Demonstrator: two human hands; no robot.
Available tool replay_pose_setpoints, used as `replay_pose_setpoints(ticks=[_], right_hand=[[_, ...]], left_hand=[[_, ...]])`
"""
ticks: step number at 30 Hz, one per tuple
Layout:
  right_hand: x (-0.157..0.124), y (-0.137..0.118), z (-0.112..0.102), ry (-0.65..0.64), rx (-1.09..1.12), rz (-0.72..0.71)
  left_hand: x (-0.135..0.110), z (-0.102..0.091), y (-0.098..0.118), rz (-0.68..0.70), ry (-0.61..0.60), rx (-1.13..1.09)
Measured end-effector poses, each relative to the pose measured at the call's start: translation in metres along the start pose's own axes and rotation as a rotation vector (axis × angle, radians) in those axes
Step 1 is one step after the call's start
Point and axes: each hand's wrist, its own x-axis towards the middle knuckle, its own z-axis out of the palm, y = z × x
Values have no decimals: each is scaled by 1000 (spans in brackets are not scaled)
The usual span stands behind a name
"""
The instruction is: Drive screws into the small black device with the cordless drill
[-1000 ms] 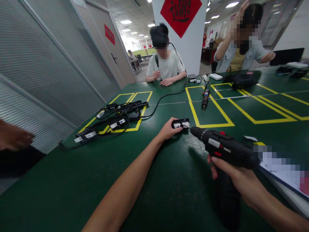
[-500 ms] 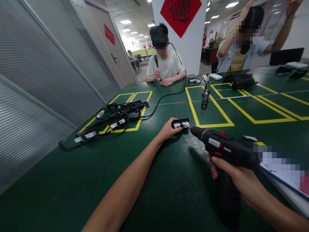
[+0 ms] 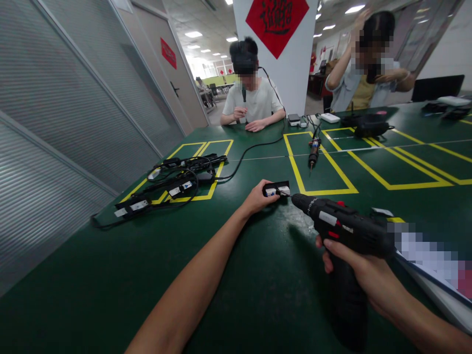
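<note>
My left hand (image 3: 259,197) grips the left end of a small black case (image 3: 277,185) with white parts inside, holding it against the green table (image 3: 236,285). My right hand (image 3: 354,265) is wrapped round the handle of a black cordless drill (image 3: 341,223) with red accents. The drill points left, and its thin bit reaches the right part of the case. Whether the tip sits in a screw is too small to tell. My left fingers cover part of the case.
Black cabled units (image 3: 180,184) lie in a tangle at the left. Beyond my hands lies a corded tool (image 3: 313,153) with a metal tip. Papers (image 3: 431,255) rest at the right. Across the table one person (image 3: 254,101) holds a screwdriver; another person (image 3: 363,83) sits further right.
My hands, the drill and the case stay almost still. Across the table, the person at the right has lowered one arm towards the chest, and the other person's screwdriver has shifted slightly.
</note>
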Motion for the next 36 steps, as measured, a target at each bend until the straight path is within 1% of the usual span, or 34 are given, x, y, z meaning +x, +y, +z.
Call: replay_pose_setpoints(ticks=[7,15,20,25,30,36], right_hand=[[-4,-10,3,41,-14,13],[-1,-4,0,-4,30,15],[-2,-3,-1,-11,22,25],[-2,-1,-2,5,11,-9],[-1,-1,-2,-3,16,30],[-1,-2,0,-1,35,21]], left_hand=[[-1,0,4,-6,-3,-21],[1,0,0,-11,-13,-8],[1,-1,0,-13,-23,-8],[0,-2,2,-5,-25,-5],[-1,-2,3,-11,-27,-13],[-1,-2,5,-28,-10,-20]])
